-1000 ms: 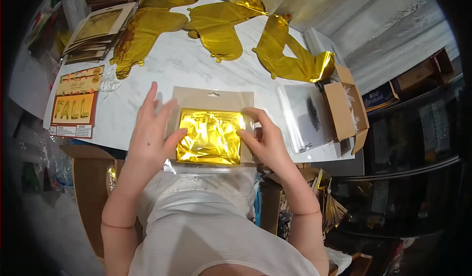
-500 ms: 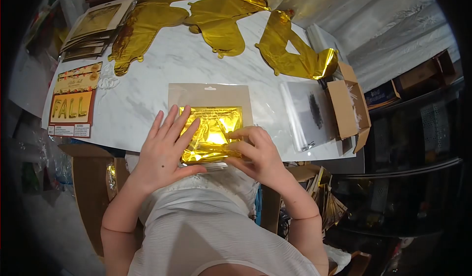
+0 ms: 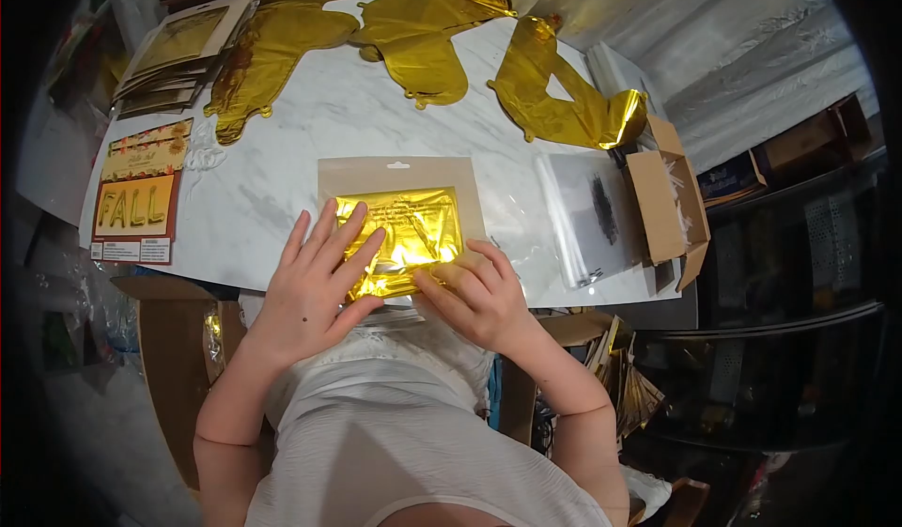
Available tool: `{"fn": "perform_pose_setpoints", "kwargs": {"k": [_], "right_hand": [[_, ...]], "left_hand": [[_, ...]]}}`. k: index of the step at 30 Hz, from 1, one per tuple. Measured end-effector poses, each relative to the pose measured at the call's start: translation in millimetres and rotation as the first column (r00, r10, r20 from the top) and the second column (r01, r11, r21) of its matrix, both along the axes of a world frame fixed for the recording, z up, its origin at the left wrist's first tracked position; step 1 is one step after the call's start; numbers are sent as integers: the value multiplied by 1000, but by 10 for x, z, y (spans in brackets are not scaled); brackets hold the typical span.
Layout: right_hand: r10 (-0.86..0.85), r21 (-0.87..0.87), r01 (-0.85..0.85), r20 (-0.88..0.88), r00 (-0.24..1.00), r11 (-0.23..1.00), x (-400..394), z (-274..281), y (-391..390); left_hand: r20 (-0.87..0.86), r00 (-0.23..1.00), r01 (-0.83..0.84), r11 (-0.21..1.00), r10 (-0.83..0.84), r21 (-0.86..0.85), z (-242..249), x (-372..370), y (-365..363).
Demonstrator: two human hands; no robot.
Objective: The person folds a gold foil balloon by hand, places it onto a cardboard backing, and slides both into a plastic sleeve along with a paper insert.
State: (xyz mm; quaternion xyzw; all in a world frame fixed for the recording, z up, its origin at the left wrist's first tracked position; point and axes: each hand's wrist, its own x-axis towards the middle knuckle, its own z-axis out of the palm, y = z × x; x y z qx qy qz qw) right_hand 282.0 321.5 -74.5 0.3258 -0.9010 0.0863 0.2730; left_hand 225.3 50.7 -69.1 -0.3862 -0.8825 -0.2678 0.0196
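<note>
A folded gold foil balloon [image 3: 423, 222] lies over a grey-beige backing sleeve [image 3: 442, 172] with a hang hole at its top, near the front edge of the table. Small dark print shows on the upper part of the foil. My left hand [image 3: 312, 287] rests flat on the foil's left side with its fingers spread. At the lower right edge, my right hand [image 3: 481, 294] has curled fingers and thumb closed on the foil. Its fingertips partly hide that edge.
Flat gold foil balloons [image 3: 423, 53] lie along the back. To the left are a "FALL" package [image 3: 134, 203] and stacked packages [image 3: 178, 53]. Clear plastic sleeves [image 3: 583, 217] and an open cardboard box [image 3: 662, 203] with white sticks stand right.
My right hand has moved a little left and now grips the foil's lower edge. The foil and the sleeve under it have shifted slightly. My left hand stays nearly in place.
</note>
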Motion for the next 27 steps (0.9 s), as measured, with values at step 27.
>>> {"fn": "perform_pose_setpoints", "kwargs": {"k": [27], "right_hand": [[31, 25, -31, 12, 999, 999, -27, 49, 84]], "left_hand": [[-125, 983, 133, 991, -133, -7, -89, -51, -52]]}}
